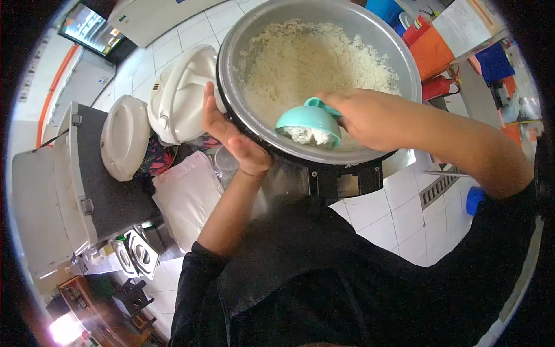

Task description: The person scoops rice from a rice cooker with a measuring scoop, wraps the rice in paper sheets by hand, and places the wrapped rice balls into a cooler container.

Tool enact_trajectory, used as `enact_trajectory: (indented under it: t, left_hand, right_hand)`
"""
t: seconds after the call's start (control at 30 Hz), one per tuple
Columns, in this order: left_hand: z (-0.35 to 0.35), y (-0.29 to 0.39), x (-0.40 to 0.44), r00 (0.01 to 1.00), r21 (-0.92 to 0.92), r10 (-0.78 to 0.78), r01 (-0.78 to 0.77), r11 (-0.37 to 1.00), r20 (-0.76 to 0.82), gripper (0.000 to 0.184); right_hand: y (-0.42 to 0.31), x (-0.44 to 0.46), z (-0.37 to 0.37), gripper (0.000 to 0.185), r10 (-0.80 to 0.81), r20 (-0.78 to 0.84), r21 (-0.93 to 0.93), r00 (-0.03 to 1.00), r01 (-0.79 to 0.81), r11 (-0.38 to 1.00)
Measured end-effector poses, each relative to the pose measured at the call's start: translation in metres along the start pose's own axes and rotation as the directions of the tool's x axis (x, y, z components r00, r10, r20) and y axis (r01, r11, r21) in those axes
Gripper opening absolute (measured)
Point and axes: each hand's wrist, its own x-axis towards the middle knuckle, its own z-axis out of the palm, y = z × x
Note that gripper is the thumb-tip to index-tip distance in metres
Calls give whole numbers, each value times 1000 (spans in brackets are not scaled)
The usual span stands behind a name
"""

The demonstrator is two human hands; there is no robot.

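Observation:
A wide metal rice pot (232,75) stands in front of me with cooked white rice (312,58) in it. My right hand (364,115) is closed round the handle of a turquoise scoop (306,120). Clumps of rice sit in the scoop's mouth, which is tilted over the near side of the pot. My left hand (234,136) rests at the pot's left outer side, its fingers stretched out and the palm near the rim. Whether the left palm presses on the pot is hard to make out.
Left of the pot are white lidded containers (184,92) and a white lid (124,139). A stack of plastic bags (188,188) lies nearer to me. Beyond stands a grey case (98,173). At right are a floor drain (439,188) and a red fire extinguisher (439,88).

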Motion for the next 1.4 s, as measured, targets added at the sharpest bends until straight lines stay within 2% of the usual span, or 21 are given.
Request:
enact_trajectory:
  t: [0.13,0.2,0.27,0.3,0.37,0.5,0.57,0.6,0.67,0.73,0.77,0.83,0.93,0.97,1.03,1.07,1.1,1.2,1.27,1.33,1.4]
  left_hand:
    - [3,0,-1,1000,-106,-13,13,994,-3,85]
    - [-6,-9,-1,997,-65,34,-29,997,72,84]
    - [-17,-10,1,983,13,88,-91,996,159,84]
    - [-20,-5,5,977,10,104,-108,994,188,84]
    - [-43,1,-4,960,68,39,-60,996,277,85]
    - [-134,18,-33,894,345,-42,-128,930,446,86]
    - [-201,29,-54,863,544,-177,-128,829,473,78]
    - [-243,29,-69,845,673,-330,-47,738,420,77]
    - [-329,27,-101,760,863,-596,93,496,260,75]
    - [-396,43,-120,645,956,-765,221,194,6,74]
    - [-423,47,-128,558,975,-829,201,90,-39,79]
    - [-453,51,-137,555,976,-831,157,154,42,83]
    - [-468,44,-137,465,980,-875,66,185,134,98]
    - [-469,43,-135,460,976,-871,40,214,172,100]
    - [-470,39,-132,424,968,-877,6,253,226,107]
    - [-471,35,-132,418,963,-873,-24,268,253,109]
    - [-473,30,-132,410,957,-868,-54,284,280,110]
    - [-473,20,-136,413,930,-834,-129,345,367,117]
    - [-470,14,-132,382,913,-830,-186,362,407,119]
    - [-473,10,-132,363,917,-843,-143,371,398,122]
    - [-475,7,-134,365,918,-844,-108,381,393,124]
  right_hand:
    - [11,-12,-10,47,-40,32,97,999,37,995]
    - [67,8,12,45,-326,-132,134,936,342,930]
    - [79,5,4,37,-159,-80,396,984,178,901]
    - [72,-3,-11,30,120,126,570,985,-171,804]
    - [81,-2,-14,16,147,51,662,988,-143,736]
    - [54,-16,-19,24,102,-126,781,987,35,624]
    - [46,-27,-12,37,76,-115,843,990,57,535]
    - [43,-28,-2,46,62,-84,881,995,45,472]
    - [-8,-19,30,49,-19,-24,912,1000,30,409]
    - [-72,-22,61,53,-58,22,935,998,0,354]
    - [-101,-22,72,56,-66,36,942,997,-12,335]
    - [-135,1,102,54,-147,149,915,978,-80,396]
    - [-212,75,166,25,-146,312,876,939,-225,427]
    - [-225,108,192,36,-199,299,791,933,-125,599]
    - [-273,145,233,61,-127,9,457,992,109,883]
    - [-297,164,254,73,-86,-137,230,987,116,966]
    - [-295,186,292,68,-235,-313,57,920,265,962]
    - [-321,199,332,67,-379,-160,-270,911,329,905]
    - [-332,206,335,62,-365,-214,-168,906,334,928]
    - [-349,211,332,58,-362,-299,-96,883,349,932]
    - [-352,233,333,55,-318,-283,9,905,334,942]
